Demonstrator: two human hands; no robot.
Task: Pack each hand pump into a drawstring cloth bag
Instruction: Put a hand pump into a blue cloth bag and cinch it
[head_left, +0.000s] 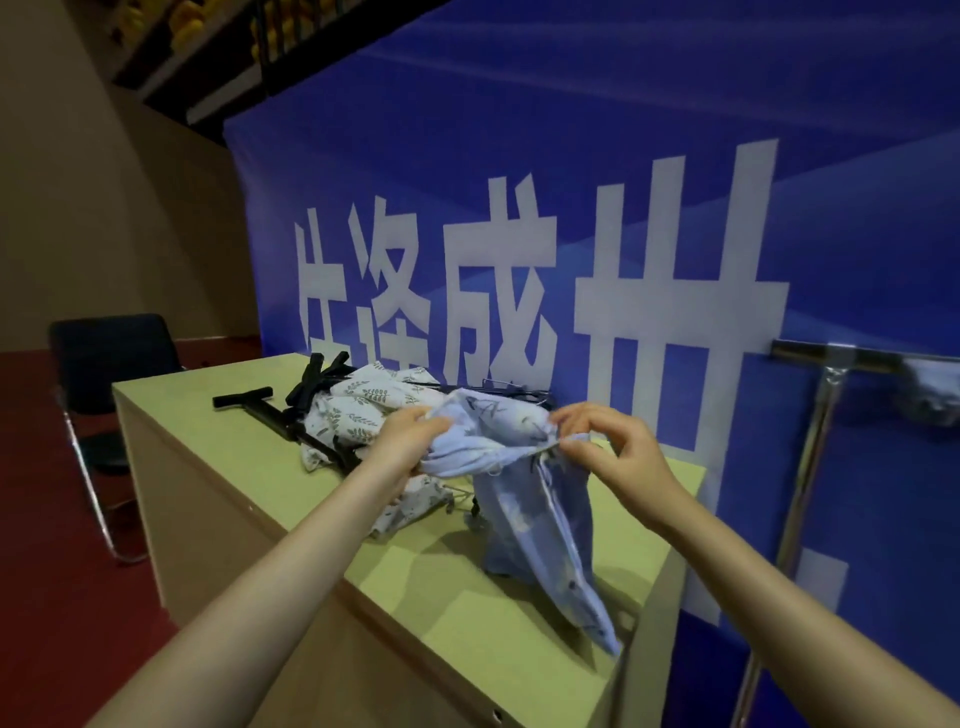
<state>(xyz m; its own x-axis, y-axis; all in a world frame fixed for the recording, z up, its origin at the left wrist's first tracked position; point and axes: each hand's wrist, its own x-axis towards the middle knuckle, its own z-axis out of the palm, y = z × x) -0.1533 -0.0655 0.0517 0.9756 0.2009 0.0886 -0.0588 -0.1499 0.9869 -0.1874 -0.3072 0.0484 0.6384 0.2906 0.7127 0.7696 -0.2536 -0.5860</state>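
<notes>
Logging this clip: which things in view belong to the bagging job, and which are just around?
Job: blue cloth bag, gripped by left hand and right hand; leaf-print bags; black hand pumps.

Around: table, black chair, blue banner, metal rack.

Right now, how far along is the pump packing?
Hard to say what is finished: the leaf-print bags lie heaped among black pumps. In hand: the left hand and right hand pull at the blue bag. Left: at least the bare hand pump on the table.
</notes>
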